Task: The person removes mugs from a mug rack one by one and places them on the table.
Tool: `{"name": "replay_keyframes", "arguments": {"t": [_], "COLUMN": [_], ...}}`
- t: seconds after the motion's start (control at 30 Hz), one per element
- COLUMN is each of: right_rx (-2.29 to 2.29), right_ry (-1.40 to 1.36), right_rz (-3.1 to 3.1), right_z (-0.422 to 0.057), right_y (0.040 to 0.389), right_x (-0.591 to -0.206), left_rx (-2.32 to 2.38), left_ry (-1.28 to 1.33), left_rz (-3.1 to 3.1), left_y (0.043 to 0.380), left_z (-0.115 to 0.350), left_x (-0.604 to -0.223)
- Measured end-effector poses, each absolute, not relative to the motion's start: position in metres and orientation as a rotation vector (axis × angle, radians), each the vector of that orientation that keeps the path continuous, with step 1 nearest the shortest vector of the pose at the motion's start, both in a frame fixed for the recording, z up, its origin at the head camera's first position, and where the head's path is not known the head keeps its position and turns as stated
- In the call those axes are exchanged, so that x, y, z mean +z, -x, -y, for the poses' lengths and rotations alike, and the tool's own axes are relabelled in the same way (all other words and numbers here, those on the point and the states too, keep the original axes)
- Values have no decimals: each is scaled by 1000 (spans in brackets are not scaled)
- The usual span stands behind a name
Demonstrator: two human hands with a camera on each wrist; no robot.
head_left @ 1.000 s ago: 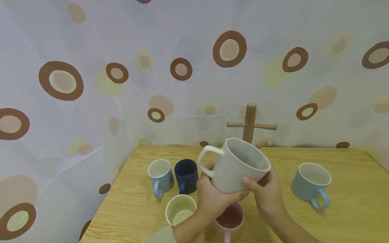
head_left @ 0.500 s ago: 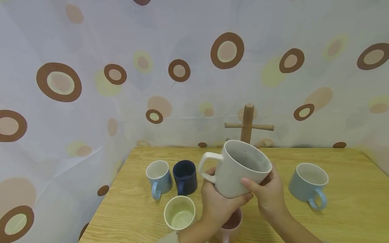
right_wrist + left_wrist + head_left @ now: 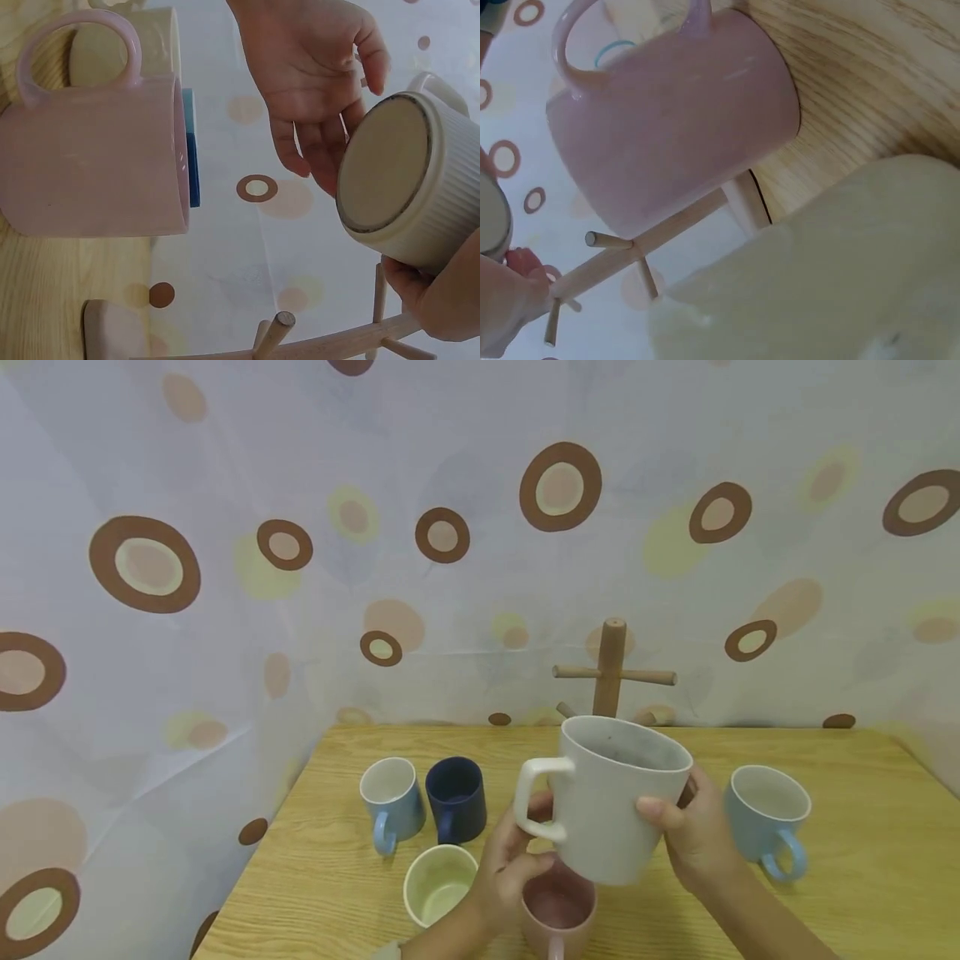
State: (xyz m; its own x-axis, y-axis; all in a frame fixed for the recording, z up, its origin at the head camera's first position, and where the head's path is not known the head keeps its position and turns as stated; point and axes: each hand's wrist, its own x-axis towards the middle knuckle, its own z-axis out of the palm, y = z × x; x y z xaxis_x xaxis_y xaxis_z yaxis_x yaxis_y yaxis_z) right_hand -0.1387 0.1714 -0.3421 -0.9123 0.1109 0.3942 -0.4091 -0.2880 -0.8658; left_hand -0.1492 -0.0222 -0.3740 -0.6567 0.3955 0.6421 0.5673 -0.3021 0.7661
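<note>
A white ribbed mug (image 3: 622, 810) is held up off the table, tilted, its handle pointing left in the head view. My right hand (image 3: 699, 839) grips its right side, thumb on the outer wall. Beside the handle is my left hand (image 3: 501, 875). The right wrist view shows the left hand (image 3: 319, 90) with relaxed fingers near the mug's base (image 3: 386, 161), not wrapped around it. Directly below stands a pink mug (image 3: 558, 914) on the wooden table, its handle toward me.
A pale yellow mug (image 3: 438, 885), a dark blue mug (image 3: 457, 797) and a light blue mug (image 3: 397, 802) stand on the left. Another light blue mug (image 3: 761, 818) is at right. Behind the white mug rises a wooden mug tree (image 3: 612, 668), at the patterned curtain (image 3: 450, 443).
The white mug has moved right and slightly down, turning more upright. My left hand, which supported it from below, has come away to the left; my right hand keeps its grip.
</note>
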Motion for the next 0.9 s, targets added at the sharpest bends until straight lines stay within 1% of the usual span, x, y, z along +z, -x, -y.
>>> {"name": "replay_keyframes", "arguments": {"t": [0.23,0.4,0.57,0.73,0.8,0.9], "right_rx": [2289,2342,2355,2271,2246,2224], "right_ry": [-500,-591,-777,-984,-1022,-1040], "right_rz": [1651,1656,1665,1742,1768,1776], "right_z": [-177,-179,-178,-176,-176,-176], "right_y": [140,144,147,146,145,145], "right_x": [-345,-347,-348,-346,-345,-345], "left_rx": [-2324,-2448,-2461,-2415,-2400,-2396], "left_ry": [1147,1130,1218,1504,1605,1639], "left_rz": [1804,1901,2073,1989,1908,1886], "left_y": [150,158,170,174,173,170], "left_z": [26,30,31,21,17,15], "left_x": [-361,-361,-365,-359,-352,-344]}}
